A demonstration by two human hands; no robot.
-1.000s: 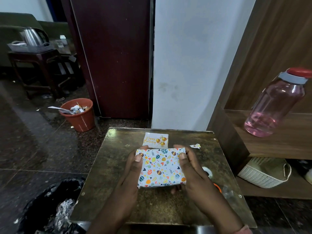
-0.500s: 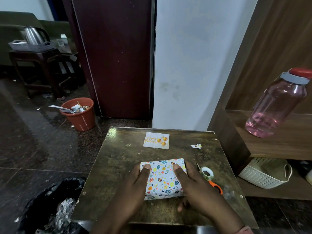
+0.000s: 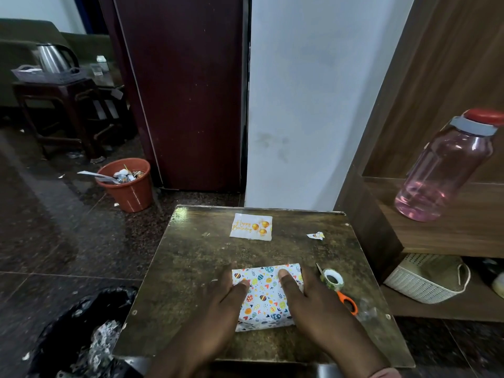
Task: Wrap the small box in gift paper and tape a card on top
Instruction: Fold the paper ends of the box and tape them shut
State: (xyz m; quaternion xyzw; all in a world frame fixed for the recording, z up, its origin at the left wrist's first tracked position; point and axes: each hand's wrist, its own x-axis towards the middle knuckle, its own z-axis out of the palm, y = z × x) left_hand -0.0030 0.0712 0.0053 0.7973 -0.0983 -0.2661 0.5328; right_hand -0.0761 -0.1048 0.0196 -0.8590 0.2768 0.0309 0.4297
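The small box (image 3: 266, 296), wrapped in white paper with coloured egg prints, lies flat on the near half of the small brown table (image 3: 191, 268). My left hand (image 3: 218, 309) rests along its left side with the thumb on top. Over its right side lies my right hand (image 3: 313, 309), thumb also on the paper. Both hands' fingers look straight. A white "Happy Birthday" card (image 3: 251, 226) with gold balloons sits apart near the table's far edge.
A tape roll (image 3: 332, 279) and orange-handled scissors (image 3: 346, 300) lie just right of the box. A paper scrap (image 3: 315, 236) sits at the far right. A pink bottle (image 3: 441, 170) stands on the wooden shelf, a white basket (image 3: 420, 285) below it. A black bin bag (image 3: 81, 331) is at the left.
The box was held tilted up above the table in both hands; it has come down and toward me and now lies flat, with both hands on it.
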